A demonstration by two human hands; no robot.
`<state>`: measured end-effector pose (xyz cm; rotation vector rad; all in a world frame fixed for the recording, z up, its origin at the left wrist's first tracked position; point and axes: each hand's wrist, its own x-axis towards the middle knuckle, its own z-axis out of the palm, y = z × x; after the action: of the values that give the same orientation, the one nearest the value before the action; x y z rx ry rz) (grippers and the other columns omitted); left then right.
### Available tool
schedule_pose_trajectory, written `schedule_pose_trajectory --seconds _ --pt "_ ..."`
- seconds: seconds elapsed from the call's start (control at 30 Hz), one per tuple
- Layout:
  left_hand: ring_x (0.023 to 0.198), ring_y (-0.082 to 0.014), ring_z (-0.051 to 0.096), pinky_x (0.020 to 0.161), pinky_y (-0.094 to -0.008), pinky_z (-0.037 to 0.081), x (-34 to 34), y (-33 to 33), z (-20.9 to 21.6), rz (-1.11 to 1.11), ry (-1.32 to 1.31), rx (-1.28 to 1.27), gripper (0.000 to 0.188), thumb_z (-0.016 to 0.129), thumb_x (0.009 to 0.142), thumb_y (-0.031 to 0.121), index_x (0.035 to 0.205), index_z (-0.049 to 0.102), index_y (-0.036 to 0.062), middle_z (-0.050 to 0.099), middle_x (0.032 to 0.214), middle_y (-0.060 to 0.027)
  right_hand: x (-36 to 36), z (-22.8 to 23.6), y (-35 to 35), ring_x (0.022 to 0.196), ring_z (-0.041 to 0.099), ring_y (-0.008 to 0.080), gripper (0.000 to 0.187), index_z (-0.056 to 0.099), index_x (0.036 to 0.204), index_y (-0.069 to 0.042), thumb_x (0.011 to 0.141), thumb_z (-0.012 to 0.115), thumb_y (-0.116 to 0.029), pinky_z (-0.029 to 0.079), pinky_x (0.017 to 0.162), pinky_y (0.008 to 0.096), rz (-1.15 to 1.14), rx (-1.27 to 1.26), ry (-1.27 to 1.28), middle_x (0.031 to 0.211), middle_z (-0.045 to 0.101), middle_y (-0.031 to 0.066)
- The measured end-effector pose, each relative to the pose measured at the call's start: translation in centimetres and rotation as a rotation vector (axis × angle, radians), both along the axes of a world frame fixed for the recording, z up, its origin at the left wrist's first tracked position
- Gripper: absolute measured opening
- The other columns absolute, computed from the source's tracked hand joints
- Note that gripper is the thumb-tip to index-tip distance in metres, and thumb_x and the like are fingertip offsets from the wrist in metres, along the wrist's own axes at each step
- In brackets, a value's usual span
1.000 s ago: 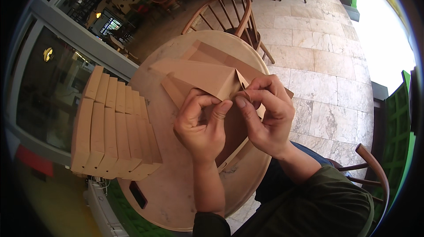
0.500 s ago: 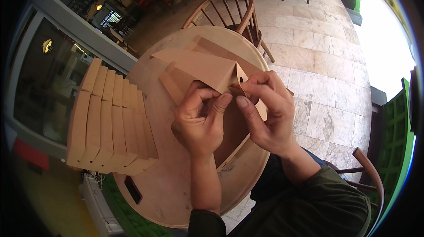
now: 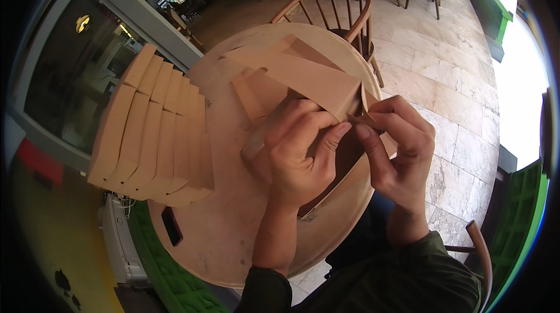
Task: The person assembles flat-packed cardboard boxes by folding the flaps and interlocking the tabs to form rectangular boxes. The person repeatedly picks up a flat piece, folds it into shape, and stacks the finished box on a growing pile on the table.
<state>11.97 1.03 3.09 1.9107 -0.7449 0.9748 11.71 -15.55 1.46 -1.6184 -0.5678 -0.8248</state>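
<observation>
Cardboard box blank, brown and partly folded (image 3: 294, 77), is located on the round, pale tabletop (image 3: 221, 243), on the far and right portion of its surface. The raised upper panel tapers toward the far left and ends in a near right corner between the hands.

Left hand (image 3: 300, 150): thumb and bent fingers are closed in a narrow pinch on the edge of the panel at this corner (some fingertips are hidden behind the board). Right hand (image 3: 402, 147): thumb and forefinger pinch a small, brown, folded flap (image 3: 364, 118) at the same corner. The two thumb tips are near each other.

Stepped stack of narrow, brown cardboard boxes (image 3: 151, 132): positioned at the left side of the tabletop, well apart from the blank. Flat, dark, rectangular phone (image 3: 172, 226): lies near the tabletop's near left edge. Brown wooden chair with a curved spindle back (image 3: 366, 16): stands beyond the far edge, on pale stone floor tiles (image 3: 446, 74).
</observation>
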Motion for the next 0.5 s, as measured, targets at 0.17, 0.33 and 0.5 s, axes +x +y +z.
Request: schedule_pose_trajectory --seconds 0.17,0.33,0.5 --pt "0.073 -0.0227 0.064 0.066 -0.0330 0.051 -0.5 -0.3 0.5 0.032 0.033 -0.024 0.011 0.079 0.090 -0.003 0.090 0.068 -0.0028 0.067 0.085 -0.0112 0.3 0.3 0.2 0.070 0.069 0.0273 0.011 0.073 0.091 0.005 0.081 0.076 0.009 0.052 0.063 0.0321 0.008 -0.033 0.000 0.086 0.068 0.0136" --pt "0.075 -0.0185 0.065 0.067 -0.0316 0.050 -0.6 0.4 0.8 -0.091 0.150 -0.001 0.005 0.073 0.094 -0.005 0.094 0.069 -0.0024 0.068 0.088 -0.0103 0.0 0.4 -0.2 0.071 0.069 0.0274 0.010 0.073 0.091 0.005 0.083 0.075 0.009 0.052 0.064 0.0326 -0.018 -0.035 -0.026 0.086 0.068 0.0141" --pt "0.085 -0.0094 0.067 0.076 -0.0260 0.054 -0.5 -0.7 -0.4 -0.306 0.443 -0.393 0.002 0.069 0.100 -0.001 0.100 0.071 -0.0017 0.072 0.097 -0.0048 -0.1 0.1 -1.0 0.071 0.068 0.0263 0.009 0.072 0.093 0.004 0.085 0.075 0.008 0.052 0.065 0.0326 0.047 -0.009 0.026 0.086 0.067 0.0138"
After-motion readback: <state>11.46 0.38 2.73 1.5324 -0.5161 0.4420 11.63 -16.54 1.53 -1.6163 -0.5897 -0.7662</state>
